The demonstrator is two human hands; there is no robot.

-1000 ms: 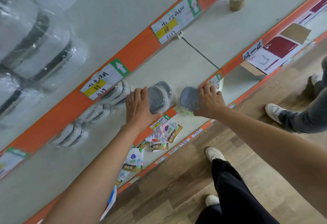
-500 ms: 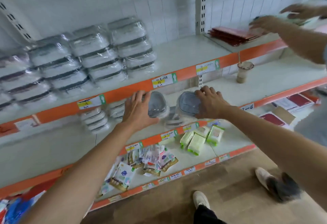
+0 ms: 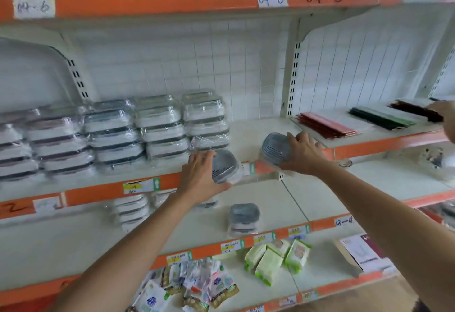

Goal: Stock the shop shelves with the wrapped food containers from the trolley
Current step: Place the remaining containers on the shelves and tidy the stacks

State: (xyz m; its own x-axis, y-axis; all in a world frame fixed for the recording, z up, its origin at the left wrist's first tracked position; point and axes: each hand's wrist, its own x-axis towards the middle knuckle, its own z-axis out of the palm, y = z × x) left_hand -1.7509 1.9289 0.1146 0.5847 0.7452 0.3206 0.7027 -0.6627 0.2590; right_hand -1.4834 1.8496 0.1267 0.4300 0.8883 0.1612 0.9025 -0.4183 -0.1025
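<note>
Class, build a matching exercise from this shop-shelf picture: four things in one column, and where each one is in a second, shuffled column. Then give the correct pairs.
Things
1. Grey-lidded container
2. Stacks of wrapped containers
3. Green wipe packs
4. Red flat packs

Places
A. On the low shelf, lying loosely together
B. Held in the left hand at the shelf edge
C. On the right bay of the middle shelf, fanned out
D. On the left bay of the middle shelf, in rows

Pairs: 1-B, 2-D, 3-A, 4-C
</note>
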